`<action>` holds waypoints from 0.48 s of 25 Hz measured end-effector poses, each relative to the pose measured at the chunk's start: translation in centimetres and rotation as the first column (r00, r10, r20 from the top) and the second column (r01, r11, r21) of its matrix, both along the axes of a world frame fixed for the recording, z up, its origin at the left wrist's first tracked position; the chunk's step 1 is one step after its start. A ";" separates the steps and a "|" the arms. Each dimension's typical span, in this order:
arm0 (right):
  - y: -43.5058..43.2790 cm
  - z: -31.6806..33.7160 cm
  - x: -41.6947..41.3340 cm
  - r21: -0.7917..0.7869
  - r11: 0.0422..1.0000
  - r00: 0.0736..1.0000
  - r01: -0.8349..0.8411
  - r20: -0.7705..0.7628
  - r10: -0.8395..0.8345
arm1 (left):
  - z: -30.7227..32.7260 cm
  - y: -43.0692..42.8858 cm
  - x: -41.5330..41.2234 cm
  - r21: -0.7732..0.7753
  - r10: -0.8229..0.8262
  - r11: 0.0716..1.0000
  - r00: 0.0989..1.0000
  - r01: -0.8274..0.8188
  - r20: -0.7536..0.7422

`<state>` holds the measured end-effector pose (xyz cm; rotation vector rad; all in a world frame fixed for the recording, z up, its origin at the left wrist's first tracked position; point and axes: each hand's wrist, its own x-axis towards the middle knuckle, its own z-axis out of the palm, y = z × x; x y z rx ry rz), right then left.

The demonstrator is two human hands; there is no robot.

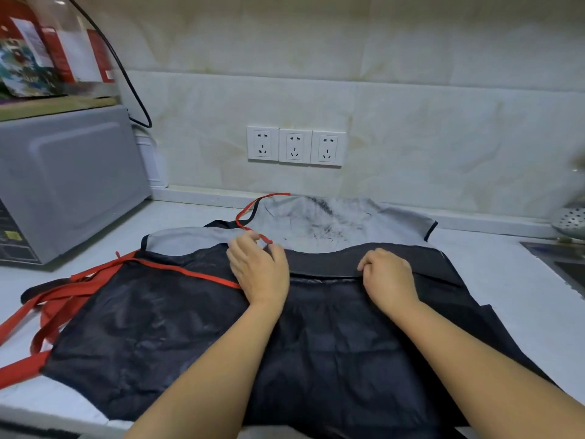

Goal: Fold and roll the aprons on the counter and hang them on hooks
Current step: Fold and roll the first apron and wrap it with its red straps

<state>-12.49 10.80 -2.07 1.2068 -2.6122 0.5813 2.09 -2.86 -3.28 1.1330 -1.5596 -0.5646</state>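
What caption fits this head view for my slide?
Left hand and right hand grip the far edge of a dark apron lying over a grey apron on the counter.

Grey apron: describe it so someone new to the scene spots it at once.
Find the three wall sockets; on the white counter below them lie two aprons. The grey apron is the back one, nearest the wall, partly under the dark apron. Only it is light grey with black smudges; the dark apron has red straps.
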 end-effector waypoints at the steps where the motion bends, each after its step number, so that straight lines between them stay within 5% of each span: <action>1: -0.3 0.0 0.2 -0.012 1.000 1.000 0.017 0.001 -0.017 | 0.0 -0.1 0.3 -0.085 -0.020 0.996 0.991 0.032 0.134; 4: -1.8 -0.5 0.5 0.039 0.999 0.999 0.006 -0.036 -0.004 | -0.5 -0.1 0.7 -0.118 -0.228 0.929 0.793 0.351 0.565; 7: -3.3 -0.6 0.0 0.208 0.978 0.999 -0.035 -0.015 0.039 | -2.4 1.4 0.5 0.109 -0.414 0.857 0.546 0.504 0.728; 12: -4.7 -1.1 -1.5 0.395 0.918 0.999 -0.039 0.041 0.024 | -3.8 2.1 0.5 0.108 -0.402 0.872 0.573 0.477 0.714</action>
